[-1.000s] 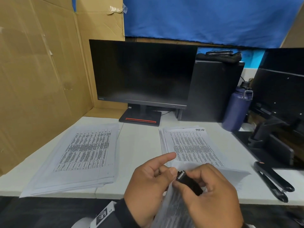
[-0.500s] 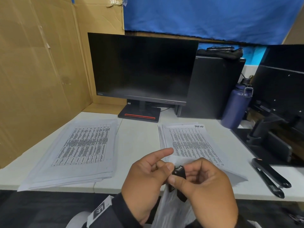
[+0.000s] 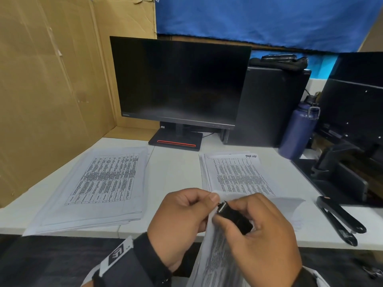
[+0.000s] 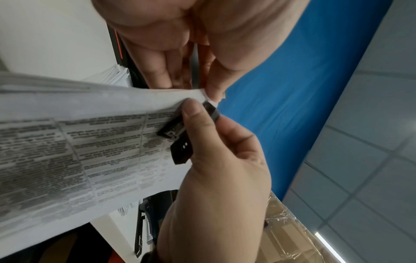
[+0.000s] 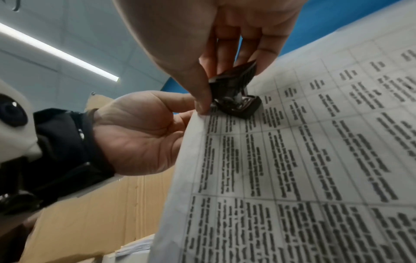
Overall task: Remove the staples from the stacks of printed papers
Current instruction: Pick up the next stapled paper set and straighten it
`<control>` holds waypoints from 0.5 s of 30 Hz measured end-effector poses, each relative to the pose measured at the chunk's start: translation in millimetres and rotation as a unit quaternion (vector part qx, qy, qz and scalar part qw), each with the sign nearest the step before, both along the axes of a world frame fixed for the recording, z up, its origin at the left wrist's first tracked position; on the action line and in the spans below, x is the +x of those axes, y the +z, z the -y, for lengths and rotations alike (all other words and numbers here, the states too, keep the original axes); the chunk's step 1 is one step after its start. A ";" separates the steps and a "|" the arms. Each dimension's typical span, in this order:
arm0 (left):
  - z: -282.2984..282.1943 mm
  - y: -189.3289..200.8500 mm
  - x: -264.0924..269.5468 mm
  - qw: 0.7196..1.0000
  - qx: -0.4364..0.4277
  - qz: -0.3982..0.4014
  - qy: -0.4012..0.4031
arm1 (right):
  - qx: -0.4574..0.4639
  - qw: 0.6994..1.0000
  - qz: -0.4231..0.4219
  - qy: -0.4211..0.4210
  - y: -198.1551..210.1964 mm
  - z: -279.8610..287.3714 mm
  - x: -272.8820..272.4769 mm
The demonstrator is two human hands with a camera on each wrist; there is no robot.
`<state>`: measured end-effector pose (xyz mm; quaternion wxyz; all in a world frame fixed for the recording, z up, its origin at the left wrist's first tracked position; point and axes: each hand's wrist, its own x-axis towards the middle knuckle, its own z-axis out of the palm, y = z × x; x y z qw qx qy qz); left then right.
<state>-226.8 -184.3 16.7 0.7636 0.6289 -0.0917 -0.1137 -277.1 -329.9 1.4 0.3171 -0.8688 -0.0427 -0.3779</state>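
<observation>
My left hand (image 3: 207,201) pinches the top corner of a stapled set of printed papers (image 3: 209,266), held up in front of the desk edge. My right hand (image 3: 230,221) grips a black staple remover (image 3: 234,218) whose metal jaws sit at that corner, beside my left thumb. In the left wrist view the staple remover (image 4: 180,140) lies against the papers (image 4: 67,151). The right wrist view shows the staple remover (image 5: 236,96) with its jaws on the printed side of the papers (image 5: 292,178). The staple itself is hidden. Two more stacks lie on the desk, a left stack (image 3: 99,187) and a right stack (image 3: 236,175).
A black stapler (image 3: 339,220) lies at the desk's right front. Behind the stacks stand a dark monitor (image 3: 178,83), a computer tower (image 3: 269,108) and a blue bottle (image 3: 298,131). A second monitor's stand (image 3: 339,172) is at the right; cardboard walls the left side.
My left index finger, stretched out earlier, has curled in to the pinch. The staple remover has swung so its jaws meet the paper corner again.
</observation>
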 end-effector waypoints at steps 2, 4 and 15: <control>0.0 -1.3 -0.8 1.000 0.011 -0.010 -0.002 | 0.057 0.998 -0.032 0.000 0.3 -0.8 -1.4; 0.7 -3.0 -2.7 1.000 0.008 -0.028 -0.009 | 0.130 0.989 -0.066 0.003 0.2 -3.1 -2.5; -1.4 -1.8 -1.8 0.999 -0.013 -0.033 0.002 | 0.375 0.901 -0.180 0.122 9.2 -2.3 5.2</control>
